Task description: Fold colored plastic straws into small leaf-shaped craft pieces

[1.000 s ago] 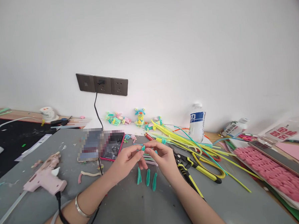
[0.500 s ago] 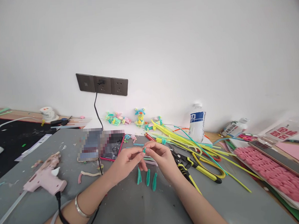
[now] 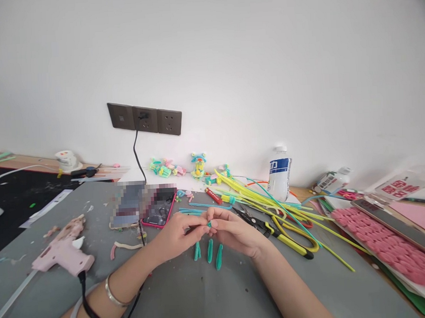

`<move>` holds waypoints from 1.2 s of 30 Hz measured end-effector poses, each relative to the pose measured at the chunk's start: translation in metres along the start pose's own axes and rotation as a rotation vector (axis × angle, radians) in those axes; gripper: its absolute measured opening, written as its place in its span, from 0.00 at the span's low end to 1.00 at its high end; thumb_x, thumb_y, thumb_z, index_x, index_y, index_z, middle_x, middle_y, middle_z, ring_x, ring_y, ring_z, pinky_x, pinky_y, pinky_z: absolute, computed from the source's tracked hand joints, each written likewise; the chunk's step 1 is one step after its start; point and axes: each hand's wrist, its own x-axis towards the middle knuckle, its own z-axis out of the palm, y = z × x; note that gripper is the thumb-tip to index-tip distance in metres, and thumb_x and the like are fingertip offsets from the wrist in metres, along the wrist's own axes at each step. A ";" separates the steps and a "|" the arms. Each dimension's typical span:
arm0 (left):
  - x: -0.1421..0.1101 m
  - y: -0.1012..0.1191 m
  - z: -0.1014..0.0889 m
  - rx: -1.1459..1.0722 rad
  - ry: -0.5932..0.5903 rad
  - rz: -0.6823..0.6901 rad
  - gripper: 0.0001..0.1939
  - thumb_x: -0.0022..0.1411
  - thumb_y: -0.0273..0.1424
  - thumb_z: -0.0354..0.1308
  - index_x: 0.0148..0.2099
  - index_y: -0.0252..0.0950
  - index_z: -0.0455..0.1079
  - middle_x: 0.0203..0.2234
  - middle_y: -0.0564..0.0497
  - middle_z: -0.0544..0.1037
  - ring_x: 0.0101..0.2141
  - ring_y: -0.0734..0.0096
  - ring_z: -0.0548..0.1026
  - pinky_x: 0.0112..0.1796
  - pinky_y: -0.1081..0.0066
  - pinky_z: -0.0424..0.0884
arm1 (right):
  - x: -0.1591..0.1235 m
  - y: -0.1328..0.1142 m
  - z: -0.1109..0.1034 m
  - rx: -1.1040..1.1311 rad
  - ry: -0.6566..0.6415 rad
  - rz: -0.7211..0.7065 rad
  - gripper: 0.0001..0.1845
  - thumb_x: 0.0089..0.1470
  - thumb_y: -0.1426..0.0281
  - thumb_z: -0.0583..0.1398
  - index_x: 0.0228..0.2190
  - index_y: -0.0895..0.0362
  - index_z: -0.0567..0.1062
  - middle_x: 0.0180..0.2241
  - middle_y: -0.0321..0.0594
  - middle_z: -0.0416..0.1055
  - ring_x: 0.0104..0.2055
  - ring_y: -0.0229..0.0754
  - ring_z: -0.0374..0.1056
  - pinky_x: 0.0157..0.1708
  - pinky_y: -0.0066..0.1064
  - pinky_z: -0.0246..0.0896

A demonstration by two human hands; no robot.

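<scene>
My left hand [image 3: 181, 234] and my right hand [image 3: 236, 231] meet over the middle of the table, both closed in a pinch. Between their fingertips shows a bit of teal pipe cleaner [image 3: 209, 224]; most of it is hidden by the fingers. Just below the hands, on the grey tabletop, lie a folded teal piece [image 3: 197, 251], a second one [image 3: 210, 251] and a third [image 3: 219, 257], side by side. Behind my fingers are light blue pipe cleaners [image 3: 190, 211]. Wire pliers with black and yellow handles [image 3: 290, 245] rest right of my right hand.
A pink glue gun [image 3: 64, 254] lies at left, its cord passing by my left forearm. Phones [image 3: 160, 207] lie behind my left hand. Yellow pipe cleaners [image 3: 264, 196], a white bottle [image 3: 280, 174] and a pink woven piece [image 3: 381, 245] occupy the right. Small pipe-cleaner figures [image 3: 199, 167] stand by the wall.
Both hands have dropped slightly toward me, and my right hand has turned so its fingers cover the teal piece differently. The teal piece stays pinched between them.
</scene>
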 end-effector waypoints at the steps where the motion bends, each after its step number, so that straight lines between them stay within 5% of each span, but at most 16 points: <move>1: 0.000 -0.001 0.000 0.034 0.007 0.027 0.18 0.66 0.33 0.48 0.26 0.36 0.69 0.17 0.56 0.62 0.20 0.75 0.57 0.24 0.73 0.52 | 0.000 0.000 0.000 0.017 -0.010 0.021 0.14 0.46 0.63 0.70 0.27 0.55 0.71 0.27 0.33 0.64 0.28 0.36 0.60 0.33 0.30 0.57; 11: 0.000 -0.006 -0.001 0.281 0.032 0.236 0.17 0.70 0.30 0.47 0.31 0.38 0.72 0.22 0.51 0.74 0.26 0.69 0.70 0.30 0.72 0.62 | -0.001 0.001 0.001 0.164 -0.058 0.110 0.12 0.46 0.71 0.68 0.29 0.54 0.69 0.29 0.32 0.66 0.28 0.35 0.60 0.35 0.28 0.57; 19: 0.000 -0.012 0.004 0.419 0.107 0.358 0.17 0.70 0.27 0.46 0.30 0.37 0.71 0.22 0.51 0.74 0.27 0.69 0.71 0.29 0.73 0.63 | 0.000 0.002 0.003 0.227 -0.065 0.118 0.13 0.44 0.76 0.66 0.32 0.54 0.70 0.30 0.31 0.66 0.28 0.33 0.59 0.34 0.27 0.56; 26: -0.001 -0.019 0.003 0.526 0.219 0.257 0.17 0.72 0.33 0.45 0.41 0.37 0.75 0.22 0.52 0.74 0.27 0.70 0.73 0.28 0.74 0.67 | 0.001 0.002 -0.001 0.065 0.071 0.126 0.10 0.50 0.66 0.67 0.31 0.58 0.73 0.29 0.36 0.69 0.29 0.35 0.62 0.33 0.27 0.54; 32: -0.001 -0.021 0.002 0.458 0.179 0.161 0.20 0.72 0.36 0.46 0.63 0.43 0.61 0.31 0.53 0.80 0.33 0.69 0.79 0.37 0.71 0.74 | 0.002 0.003 -0.007 0.043 0.051 0.128 0.12 0.53 0.63 0.66 0.31 0.60 0.76 0.29 0.39 0.72 0.28 0.33 0.62 0.31 0.27 0.54; 36: -0.001 -0.023 0.002 0.616 0.162 0.258 0.24 0.72 0.35 0.45 0.68 0.45 0.52 0.37 0.50 0.80 0.35 0.67 0.78 0.36 0.70 0.74 | 0.001 0.003 -0.010 0.078 0.082 0.174 0.12 0.48 0.65 0.69 0.27 0.60 0.75 0.25 0.35 0.70 0.25 0.31 0.61 0.28 0.25 0.53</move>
